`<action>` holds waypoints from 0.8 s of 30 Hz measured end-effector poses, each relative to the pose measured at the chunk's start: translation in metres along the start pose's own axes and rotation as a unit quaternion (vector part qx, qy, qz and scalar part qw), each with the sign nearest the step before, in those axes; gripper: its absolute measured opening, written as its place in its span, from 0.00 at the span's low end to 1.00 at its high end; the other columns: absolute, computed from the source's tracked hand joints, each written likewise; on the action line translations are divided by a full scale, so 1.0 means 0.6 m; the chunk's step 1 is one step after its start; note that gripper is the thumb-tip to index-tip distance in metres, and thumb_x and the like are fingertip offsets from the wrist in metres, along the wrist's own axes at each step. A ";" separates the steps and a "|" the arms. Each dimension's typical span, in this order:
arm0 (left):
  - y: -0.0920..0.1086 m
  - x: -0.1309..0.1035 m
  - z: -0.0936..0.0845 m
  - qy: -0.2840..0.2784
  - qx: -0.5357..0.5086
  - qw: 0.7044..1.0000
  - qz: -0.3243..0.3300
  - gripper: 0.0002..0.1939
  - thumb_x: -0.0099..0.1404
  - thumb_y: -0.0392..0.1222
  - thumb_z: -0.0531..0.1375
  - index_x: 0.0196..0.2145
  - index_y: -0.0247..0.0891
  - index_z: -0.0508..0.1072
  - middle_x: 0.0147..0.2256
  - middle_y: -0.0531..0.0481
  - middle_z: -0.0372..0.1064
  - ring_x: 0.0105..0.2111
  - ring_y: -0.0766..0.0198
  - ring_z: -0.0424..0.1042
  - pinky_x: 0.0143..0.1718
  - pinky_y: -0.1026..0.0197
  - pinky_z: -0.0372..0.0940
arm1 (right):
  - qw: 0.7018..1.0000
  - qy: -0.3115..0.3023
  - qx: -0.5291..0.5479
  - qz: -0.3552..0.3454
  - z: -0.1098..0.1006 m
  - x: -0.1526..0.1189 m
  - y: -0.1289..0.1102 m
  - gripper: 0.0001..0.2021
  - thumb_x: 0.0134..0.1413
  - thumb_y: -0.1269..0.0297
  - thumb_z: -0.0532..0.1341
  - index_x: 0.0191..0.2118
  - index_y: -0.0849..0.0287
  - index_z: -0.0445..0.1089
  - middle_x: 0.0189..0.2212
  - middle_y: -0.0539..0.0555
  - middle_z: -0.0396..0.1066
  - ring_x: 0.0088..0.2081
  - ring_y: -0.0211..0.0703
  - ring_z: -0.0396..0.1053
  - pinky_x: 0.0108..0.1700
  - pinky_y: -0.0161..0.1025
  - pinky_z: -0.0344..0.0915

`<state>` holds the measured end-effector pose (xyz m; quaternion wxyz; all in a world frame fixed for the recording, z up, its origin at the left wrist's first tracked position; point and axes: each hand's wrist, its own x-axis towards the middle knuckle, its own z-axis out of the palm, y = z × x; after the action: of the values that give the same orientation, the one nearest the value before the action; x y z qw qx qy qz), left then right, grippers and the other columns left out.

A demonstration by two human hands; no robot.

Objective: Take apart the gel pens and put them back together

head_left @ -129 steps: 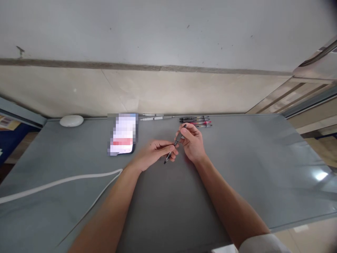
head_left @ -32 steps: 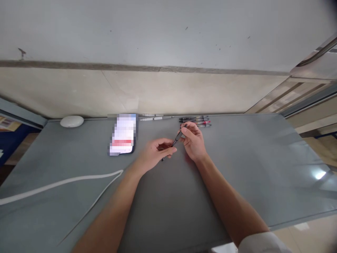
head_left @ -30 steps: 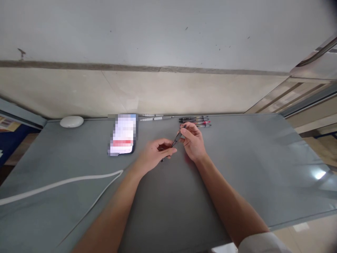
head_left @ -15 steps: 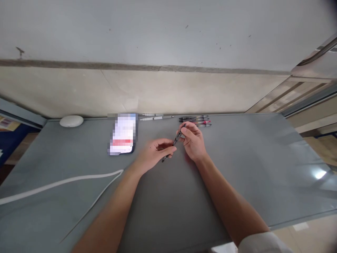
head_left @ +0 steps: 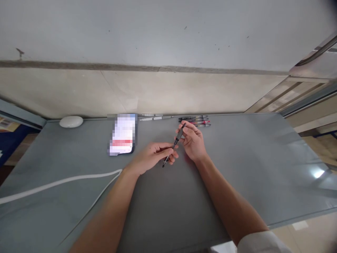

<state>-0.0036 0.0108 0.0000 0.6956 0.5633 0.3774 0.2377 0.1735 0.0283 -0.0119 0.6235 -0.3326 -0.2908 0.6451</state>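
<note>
A black pen (head_left: 180, 134) is held slantwise above the grey table (head_left: 237, 158), its upper end pointing away from me to the right. My left hand (head_left: 155, 156) pinches the pen's lower, clear-looking barrel between thumb and fingers. Around the thicker dark upper end, my right hand (head_left: 194, 141) is closed with thumb and fingertips. Just beyond the right hand lie several dark pens (head_left: 196, 118) side by side, one of them with a red part (head_left: 205, 122). Two white pens (head_left: 155, 118) rest to their left by the wall.
A phone (head_left: 123, 134) with a blurred lit screen lies left of my hands. Farther left sits a white rounded object (head_left: 71, 121). A white cable (head_left: 63, 182) crosses the table's left side. The wall (head_left: 184, 91) borders the table's back edge.
The pen has turned in my hands, so its upper end shows a smoother dark side. My left hand has shifted slightly, with more of its fingers showing beneath the pen.
</note>
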 end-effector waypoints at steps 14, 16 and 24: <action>0.011 -0.012 -0.006 0.020 -0.028 0.999 0.005 0.18 0.66 0.49 0.57 0.50 0.40 0.68 0.43 0.44 0.69 0.35 0.61 0.74 0.41 0.54 0.69 | 0.995 0.037 -0.068 -0.062 0.028 0.031 -0.048 0.10 0.40 0.63 0.71 0.31 0.53 0.71 0.32 0.47 0.71 0.32 0.36 0.69 0.32 0.35 0.73; 0.010 -0.012 -0.009 0.028 -0.032 0.999 0.003 0.17 0.66 0.49 0.58 0.50 0.40 0.69 0.43 0.44 0.70 0.35 0.60 0.74 0.42 0.53 0.69 | 0.993 0.047 -0.075 -0.078 0.031 0.042 -0.060 0.10 0.39 0.63 0.71 0.30 0.53 0.71 0.32 0.47 0.70 0.32 0.35 0.69 0.30 0.34 0.72; 0.012 -0.010 -0.018 0.069 -0.082 0.994 0.002 0.16 0.63 0.47 0.61 0.47 0.39 0.70 0.40 0.45 0.73 0.36 0.61 0.75 0.43 0.52 0.69 | 0.967 0.042 -0.196 -0.155 0.018 0.076 -0.061 0.09 0.40 0.62 0.70 0.30 0.53 0.73 0.30 0.47 0.72 0.31 0.35 0.71 0.32 0.35 0.74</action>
<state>-0.0152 0.0144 0.0074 0.7113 0.4870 0.4028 0.3075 0.1871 0.0764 0.0205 0.6505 -0.4259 -0.4327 0.4563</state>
